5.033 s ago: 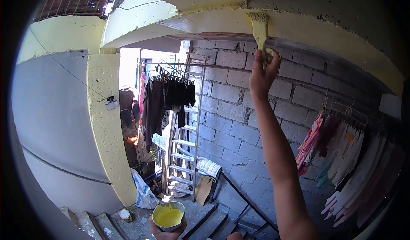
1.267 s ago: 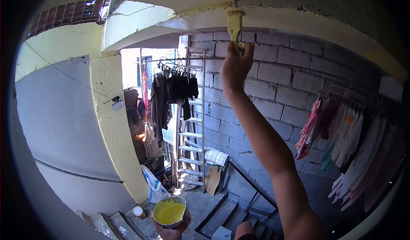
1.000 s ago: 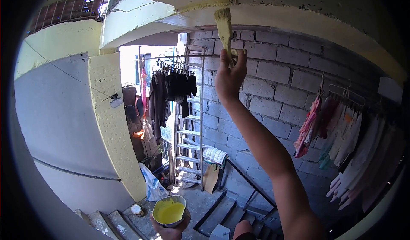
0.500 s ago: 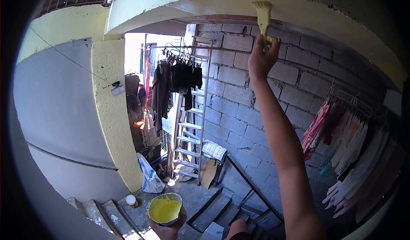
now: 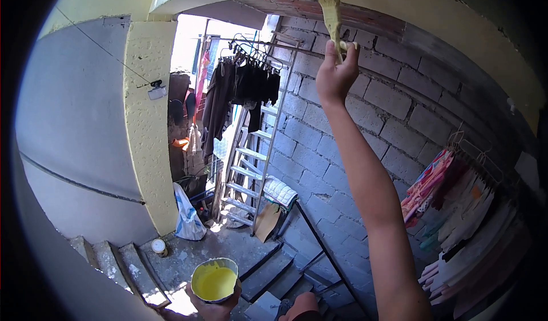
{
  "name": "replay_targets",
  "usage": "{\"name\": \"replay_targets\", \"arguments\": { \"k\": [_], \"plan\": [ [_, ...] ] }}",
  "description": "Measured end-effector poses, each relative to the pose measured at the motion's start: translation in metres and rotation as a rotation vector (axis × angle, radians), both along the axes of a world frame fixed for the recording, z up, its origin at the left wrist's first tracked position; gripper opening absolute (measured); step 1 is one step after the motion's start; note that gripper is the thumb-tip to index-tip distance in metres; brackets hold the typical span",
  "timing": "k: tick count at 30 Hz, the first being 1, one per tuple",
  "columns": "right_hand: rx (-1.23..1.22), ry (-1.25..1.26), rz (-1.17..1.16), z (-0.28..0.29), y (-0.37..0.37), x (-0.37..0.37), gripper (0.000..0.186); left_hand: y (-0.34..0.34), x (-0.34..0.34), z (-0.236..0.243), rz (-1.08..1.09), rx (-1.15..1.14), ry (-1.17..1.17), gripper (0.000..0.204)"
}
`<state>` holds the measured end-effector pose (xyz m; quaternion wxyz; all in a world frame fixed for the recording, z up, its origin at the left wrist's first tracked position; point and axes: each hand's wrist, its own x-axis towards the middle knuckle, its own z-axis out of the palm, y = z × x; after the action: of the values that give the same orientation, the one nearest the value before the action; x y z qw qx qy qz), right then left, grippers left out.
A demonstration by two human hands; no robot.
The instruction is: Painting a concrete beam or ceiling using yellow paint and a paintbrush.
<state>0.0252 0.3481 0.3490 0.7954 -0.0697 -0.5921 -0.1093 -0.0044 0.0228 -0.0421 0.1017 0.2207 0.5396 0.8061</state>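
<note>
My right hand (image 5: 337, 73) is raised at upper centre, closed on the handle of a paintbrush (image 5: 333, 15) coated in pale yellow paint. The bristles point up, close to the underside edge of the yellowish beam (image 5: 445, 13); whether they touch it I cannot tell. Low in the picture my left hand (image 5: 202, 304) grips a cut-down container (image 5: 215, 284) of bright yellow paint, held upright below and left of the brush.
An aluminium ladder (image 5: 242, 187) leans by a block wall (image 5: 371, 104). Clothes hang on racks (image 5: 251, 84) and at right (image 5: 434, 184). Below are stairs (image 5: 131, 272), a dark handrail (image 5: 319, 247), a white sack (image 5: 188, 212) and a small can (image 5: 159, 247). A yellow column (image 5: 145, 127) stands left.
My raised hand and brush shifted left from five seconds ago, swung right half a second ago, and now sit slightly left again and higher in view. The scene has moved upward in the picture.
</note>
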Motion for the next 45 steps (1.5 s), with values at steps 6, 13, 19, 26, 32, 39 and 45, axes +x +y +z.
{"name": "replay_targets", "arguments": {
  "k": [6,13,19,26,32,39,45],
  "plan": [
    [0.077,0.004,-0.014,0.029,0.001,-0.035,0.016,-0.001,-0.002,0.000,-0.012,-0.021,-0.052,0.093],
    [-0.209,0.102,-0.072,0.035,0.013,-0.044,0.015,-0.008,0.000,0.023,-0.001,-0.039,-0.063,0.086],
    [-0.395,0.112,0.008,0.008,0.013,-0.029,0.020,-0.014,-0.004,0.025,0.052,-0.065,-0.039,0.084],
    [-0.116,0.028,0.153,-0.033,-0.037,0.026,0.023,-0.016,-0.008,0.019,0.032,-0.068,0.023,0.083],
    [-0.107,0.020,0.286,-0.012,-0.064,0.067,0.026,-0.016,-0.016,-0.004,-0.047,-0.102,0.076,0.083],
    [-0.042,0.072,0.097,0.034,-0.056,0.101,0.029,-0.013,-0.007,0.004,-0.030,-0.040,0.087,0.077],
    [-0.208,0.201,0.026,0.030,-0.007,0.111,0.021,-0.014,-0.009,0.002,-0.045,-0.053,0.123,0.074]
  ]
}}
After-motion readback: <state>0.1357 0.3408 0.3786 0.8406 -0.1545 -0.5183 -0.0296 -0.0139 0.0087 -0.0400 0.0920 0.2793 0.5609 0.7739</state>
